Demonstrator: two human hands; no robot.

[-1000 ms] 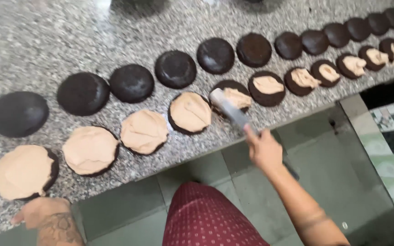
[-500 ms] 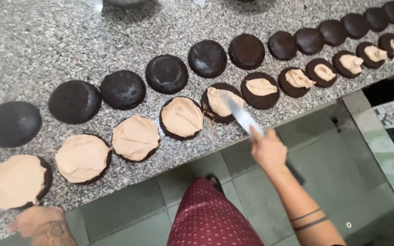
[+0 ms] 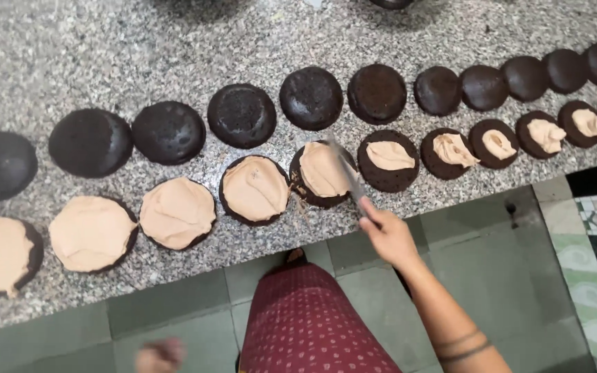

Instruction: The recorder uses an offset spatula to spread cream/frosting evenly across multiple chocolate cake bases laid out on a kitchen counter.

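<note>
The knife point(image 3: 345, 174) is held in the right hand point(image 3: 388, 238), whose fingers point(image 3: 371, 211) are wrapped tightly about the handle just off the near edge of the counter point(image 3: 174, 41). The blade is laid across a dark round cake point(image 3: 321, 175) in the near row, over the tan cream point(image 3: 323, 169) on its top. The left hand point(image 3: 160, 356) is seen low and blurred below the counter; whether its fingers are open or closed cannot be told, and nothing is seen in them.

For an even coat, the blade is best kept nearly flat and drawn from the middle outward, with light pressure, so that the soft cake is not torn or pushed along the counter. The cream should be stopped just short of the rim, as on the spread cakes point(image 3: 177, 211) toward the left. Toward the right, cakes with unspread dollops point(image 3: 390, 155) are lined up. Farther back, a row of bare cakes point(image 3: 241, 115) is set.
</note>
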